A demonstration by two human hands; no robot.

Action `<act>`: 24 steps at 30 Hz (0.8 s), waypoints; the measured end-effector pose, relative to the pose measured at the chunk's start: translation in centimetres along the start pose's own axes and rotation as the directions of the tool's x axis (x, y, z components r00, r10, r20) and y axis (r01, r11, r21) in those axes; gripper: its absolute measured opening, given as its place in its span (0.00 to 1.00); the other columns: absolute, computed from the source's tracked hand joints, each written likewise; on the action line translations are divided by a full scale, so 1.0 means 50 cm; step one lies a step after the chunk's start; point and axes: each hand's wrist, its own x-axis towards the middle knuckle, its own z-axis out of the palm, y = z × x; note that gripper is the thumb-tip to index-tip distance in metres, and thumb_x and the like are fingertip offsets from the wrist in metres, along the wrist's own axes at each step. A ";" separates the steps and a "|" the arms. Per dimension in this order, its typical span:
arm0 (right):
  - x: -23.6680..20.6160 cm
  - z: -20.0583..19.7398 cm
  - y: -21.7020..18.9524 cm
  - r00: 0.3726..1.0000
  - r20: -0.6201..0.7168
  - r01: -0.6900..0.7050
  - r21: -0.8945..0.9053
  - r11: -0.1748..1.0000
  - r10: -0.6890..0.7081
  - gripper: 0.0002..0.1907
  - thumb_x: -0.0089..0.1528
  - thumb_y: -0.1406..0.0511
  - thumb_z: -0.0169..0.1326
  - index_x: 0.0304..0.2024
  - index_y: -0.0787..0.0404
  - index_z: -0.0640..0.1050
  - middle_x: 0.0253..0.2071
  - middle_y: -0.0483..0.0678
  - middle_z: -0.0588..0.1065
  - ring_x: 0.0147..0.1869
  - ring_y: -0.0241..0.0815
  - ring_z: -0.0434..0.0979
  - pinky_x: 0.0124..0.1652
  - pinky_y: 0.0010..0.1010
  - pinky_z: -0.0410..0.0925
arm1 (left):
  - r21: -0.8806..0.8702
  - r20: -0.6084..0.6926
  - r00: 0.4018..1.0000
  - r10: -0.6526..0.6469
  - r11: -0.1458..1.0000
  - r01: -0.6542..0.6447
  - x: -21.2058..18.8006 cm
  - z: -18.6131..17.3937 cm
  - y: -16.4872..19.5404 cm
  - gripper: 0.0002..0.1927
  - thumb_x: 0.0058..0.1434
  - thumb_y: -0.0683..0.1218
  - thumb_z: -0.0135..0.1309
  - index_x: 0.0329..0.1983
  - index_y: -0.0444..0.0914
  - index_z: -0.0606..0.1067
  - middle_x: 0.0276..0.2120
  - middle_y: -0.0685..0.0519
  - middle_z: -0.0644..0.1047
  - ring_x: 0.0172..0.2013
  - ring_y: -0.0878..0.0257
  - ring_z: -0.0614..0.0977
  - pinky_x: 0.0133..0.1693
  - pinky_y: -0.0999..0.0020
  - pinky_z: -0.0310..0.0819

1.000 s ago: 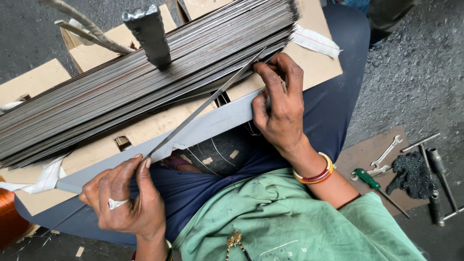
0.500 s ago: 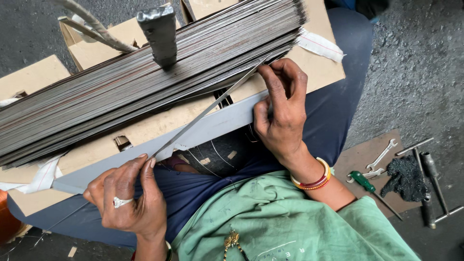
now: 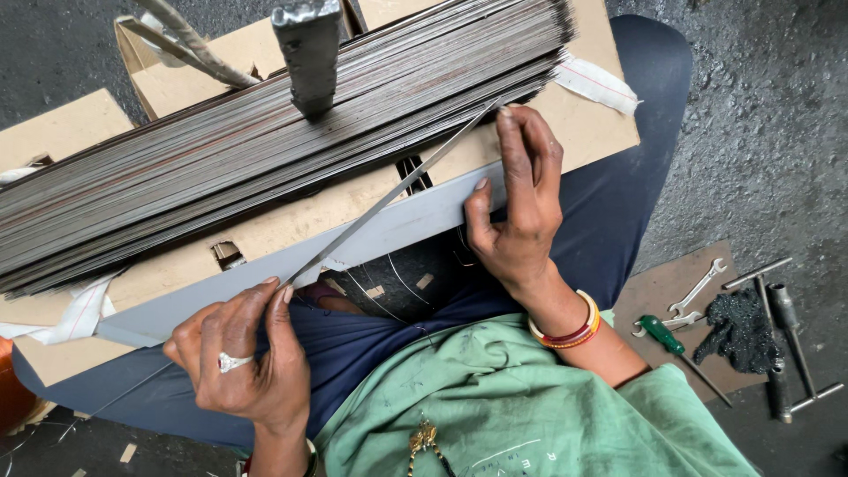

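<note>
Nearest to the person's lap, the left hand [image 3: 243, 358], wearing a ring, is pinched shut on the low end of a thin metal strip [image 3: 389, 199], thumb and fingertips closed round its edge just in front of the grey board [image 3: 265, 287] that lies across the knees. From that grip the strip runs up and away at a slant, over the board and the cardboard sheet [image 3: 353, 208] beyond it, to the right hand [image 3: 517, 212], whose forefinger and thumb hold its upper end where it meets the near side of the big stack of strips [image 3: 265, 150]. So both hands are closed on one piece, one at each end. It looks light and springy, long and narrow enough to bow if held at one point only, with thin edges that may well be sharp, so an end-to-end pinch on the flat faces seems the sound hold. Whether the far tip is already tucked among the stack I cannot tell from here. Beyond the strip, a dark metal bar [image 3: 309, 53] stands on the stack. Well right of the stack, on the ground, lie a screwdriver [image 3: 671, 340] and spanners [image 3: 698, 287].
</note>
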 end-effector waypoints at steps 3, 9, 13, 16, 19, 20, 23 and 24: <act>-0.003 -0.012 0.010 0.999 0.010 -0.040 0.120 0.992 0.039 0.28 0.65 0.80 0.48 0.69 0.71 0.66 0.65 0.60 0.68 0.68 0.51 0.75 0.64 0.33 0.72 | -0.002 -0.009 1.000 0.012 1.000 -0.012 0.004 0.013 0.003 0.08 0.68 0.42 0.70 0.48 0.42 0.83 0.40 0.59 0.83 0.44 0.63 0.77 0.54 0.68 0.62; 0.028 -0.045 0.075 0.937 -0.092 -0.241 0.528 0.814 0.337 0.10 0.73 0.80 0.55 0.56 0.71 0.73 0.52 0.50 0.77 0.53 0.38 0.80 0.55 0.28 0.77 | 0.057 -0.061 0.996 0.063 0.997 -0.060 0.022 0.048 0.022 0.08 0.70 0.42 0.70 0.49 0.41 0.83 0.42 0.58 0.82 0.47 0.60 0.76 0.53 0.66 0.62; 0.053 -0.032 0.110 0.941 -0.023 -0.270 0.556 0.786 0.339 0.08 0.73 0.80 0.62 0.51 0.73 0.76 0.48 0.49 0.77 0.52 0.34 0.78 0.56 0.25 0.74 | 0.051 -0.080 0.995 0.060 0.997 -0.056 0.030 0.059 0.041 0.08 0.71 0.42 0.70 0.50 0.42 0.83 0.43 0.59 0.81 0.46 0.62 0.76 0.53 0.65 0.62; 0.058 -0.023 0.118 0.938 -0.059 -0.247 0.579 0.777 0.343 0.05 0.74 0.79 0.60 0.48 0.71 0.76 0.46 0.48 0.77 0.50 0.33 0.79 0.55 0.25 0.75 | 0.053 -0.080 0.995 0.054 0.997 -0.050 0.039 0.061 0.048 0.08 0.70 0.42 0.70 0.50 0.42 0.83 0.43 0.59 0.81 0.45 0.61 0.75 0.53 0.65 0.62; 0.061 -0.023 0.121 0.930 -0.030 -0.284 0.577 0.766 0.367 0.10 0.74 0.79 0.60 0.52 0.67 0.73 0.46 0.47 0.76 0.51 0.32 0.77 0.55 0.21 0.72 | 0.042 -0.082 0.995 0.050 0.998 -0.047 0.049 0.060 0.046 0.08 0.70 0.42 0.71 0.49 0.43 0.84 0.43 0.59 0.81 0.46 0.61 0.75 0.52 0.65 0.61; 0.061 -0.024 0.121 0.935 -0.021 -0.274 0.593 0.757 0.355 0.11 0.74 0.80 0.60 0.52 0.66 0.72 0.47 0.46 0.75 0.51 0.31 0.76 0.54 0.20 0.71 | 0.032 -0.085 0.995 0.050 0.998 -0.048 0.052 0.060 0.046 0.08 0.69 0.42 0.71 0.48 0.43 0.84 0.42 0.59 0.81 0.47 0.61 0.76 0.52 0.65 0.61; 0.064 -0.024 0.124 0.943 -0.005 -0.258 0.621 0.740 0.333 0.14 0.73 0.80 0.59 0.52 0.64 0.69 0.48 0.46 0.73 0.51 0.30 0.73 0.54 0.19 0.69 | 0.008 -0.078 0.995 0.063 0.998 -0.063 0.059 0.062 0.044 0.09 0.68 0.41 0.69 0.50 0.43 0.83 0.45 0.60 0.81 0.46 0.61 0.75 0.53 0.66 0.61; 0.064 -0.023 0.125 0.941 -0.002 -0.264 0.619 0.739 0.337 0.14 0.73 0.80 0.59 0.51 0.64 0.68 0.48 0.46 0.72 0.52 0.30 0.73 0.54 0.19 0.69 | 0.011 -0.077 0.995 0.067 0.998 -0.066 0.061 0.064 0.044 0.09 0.69 0.41 0.69 0.50 0.43 0.83 0.44 0.60 0.81 0.46 0.61 0.75 0.53 0.65 0.61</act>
